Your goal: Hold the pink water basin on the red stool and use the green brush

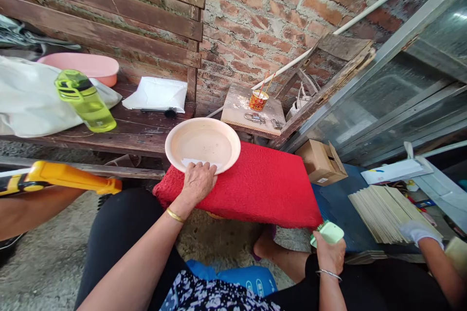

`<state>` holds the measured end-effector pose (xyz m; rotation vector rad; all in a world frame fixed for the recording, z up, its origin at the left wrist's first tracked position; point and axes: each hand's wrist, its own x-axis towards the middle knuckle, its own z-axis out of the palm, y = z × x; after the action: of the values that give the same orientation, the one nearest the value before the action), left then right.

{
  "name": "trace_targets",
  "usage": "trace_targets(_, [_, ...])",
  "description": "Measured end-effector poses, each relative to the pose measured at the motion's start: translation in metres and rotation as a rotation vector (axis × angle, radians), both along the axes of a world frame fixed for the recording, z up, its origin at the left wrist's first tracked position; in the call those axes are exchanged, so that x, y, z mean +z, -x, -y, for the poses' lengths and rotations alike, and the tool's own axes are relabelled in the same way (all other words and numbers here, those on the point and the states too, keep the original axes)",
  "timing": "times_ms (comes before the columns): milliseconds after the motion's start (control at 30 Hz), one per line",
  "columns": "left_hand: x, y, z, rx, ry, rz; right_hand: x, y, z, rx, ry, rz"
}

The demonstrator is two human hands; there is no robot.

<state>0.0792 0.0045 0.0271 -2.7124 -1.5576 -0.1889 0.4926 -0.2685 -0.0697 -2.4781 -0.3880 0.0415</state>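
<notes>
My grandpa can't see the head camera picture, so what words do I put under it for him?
A person's left hand holds a flat white piece at the near rim of a round, pale peach plastic basin, while the right hand holds a pale green plastic brush. The basin sits at one end of a red fabric-covered surface, near a rough brick wall.

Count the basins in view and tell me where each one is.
2: the pale basin at the left end of the red cloth, and the pink basin on the wooden bench, partly hidden behind the white bag.
</notes>
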Motion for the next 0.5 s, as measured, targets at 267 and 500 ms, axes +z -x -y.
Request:
trace_targets(267, [0.003,-0.001,0.001,-0.002,0.015,0.017,0.001,-0.005,-0.008,-0.134,0.062,-0.141])
trace_targets(500, [0.003,-0.001,0.001,-0.012,0.005,0.045,0.009,-0.002,-0.001,-0.139,0.067,-0.172])
